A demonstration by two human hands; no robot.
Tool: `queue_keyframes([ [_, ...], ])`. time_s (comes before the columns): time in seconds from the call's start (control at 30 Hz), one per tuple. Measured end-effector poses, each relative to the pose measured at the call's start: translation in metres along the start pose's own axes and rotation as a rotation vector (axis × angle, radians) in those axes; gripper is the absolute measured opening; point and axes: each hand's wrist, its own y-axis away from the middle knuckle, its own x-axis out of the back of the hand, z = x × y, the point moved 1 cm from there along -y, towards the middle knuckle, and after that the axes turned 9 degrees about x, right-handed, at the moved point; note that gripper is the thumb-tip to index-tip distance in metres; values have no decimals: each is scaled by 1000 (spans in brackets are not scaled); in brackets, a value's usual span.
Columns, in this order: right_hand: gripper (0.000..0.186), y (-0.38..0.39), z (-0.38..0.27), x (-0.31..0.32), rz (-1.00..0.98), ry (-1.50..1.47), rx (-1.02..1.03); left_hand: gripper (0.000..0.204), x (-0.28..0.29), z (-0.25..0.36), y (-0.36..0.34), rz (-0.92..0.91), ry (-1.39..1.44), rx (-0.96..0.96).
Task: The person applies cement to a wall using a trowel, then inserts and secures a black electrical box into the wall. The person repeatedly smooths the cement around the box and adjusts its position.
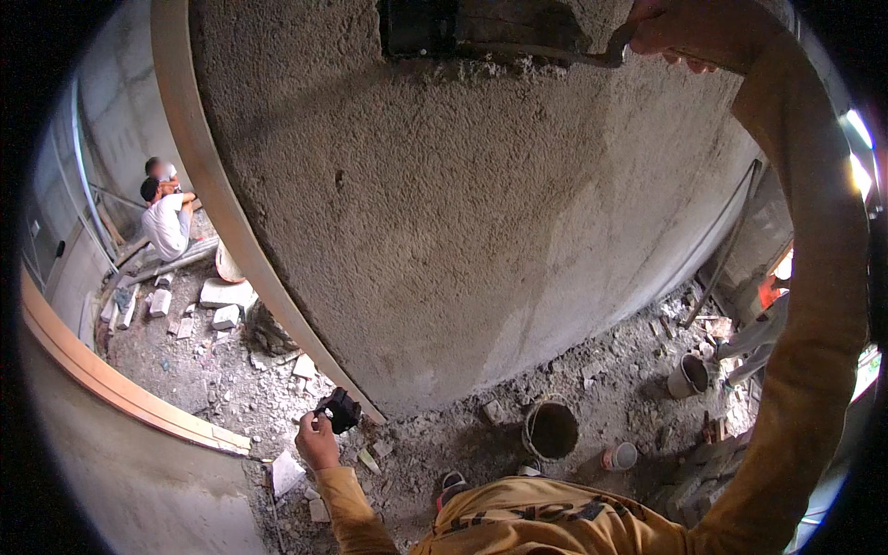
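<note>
Our left hand (319,446) is low down, on the left side. Its fingers are closed on a small black box (342,410), which we hold up over the broken bits on the ground (592,384). Our right hand (694,35) is up high, on the right side. It is gripping the handle end of a flat trowel (527,32). The trowel is up high by the rough grey wall (444,222), just to the right of a dark square thing (418,28). We cannot tell if its blade touches that dark thing.

A long strip of wood (222,194) runs down the left edge of the wall. More wood trim (111,384) is on the near left. Far off on the left, a person in a white top (166,227) crouches with another person (163,171) close by. White blocks (227,294) lie on the ground in front of them.

Near our feet, by our shoes (451,481), stands a big bucket (553,403). A small pail (610,460) is just to its right. Farther off to the right is one more bucket (678,382), tipped a little. Near it we see bent grey legs (754,344) of someone else, partly hidden by our right sleeve (819,342).
</note>
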Motion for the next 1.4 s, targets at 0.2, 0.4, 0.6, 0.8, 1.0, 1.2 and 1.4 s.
queue_keyframes([
  [0.2,31,7,2,9,-85,26,-23,26,-1,0,3,10,-17,-25],
  [0.4,32,9,-3,16,-156,43,-15,27,-8,-7,-1,39,-19,-44],
  [0.6,34,2,-18,16,-270,41,28,25,-12,-2,-2,7,30,-71],
  [0.8,33,-7,-11,12,-255,46,102,27,-17,-2,-2,1,47,-69],
  [1.0,32,-8,-6,12,-237,37,93,27,-10,-9,-2,-34,39,-7],
  [1.2,31,6,-2,19,-227,46,38,28,-12,-4,-6,-39,35,-49],
  [1.4,30,-19,25,2,-268,56,100,27,-6,-7,-3,-13,32,-44],
])
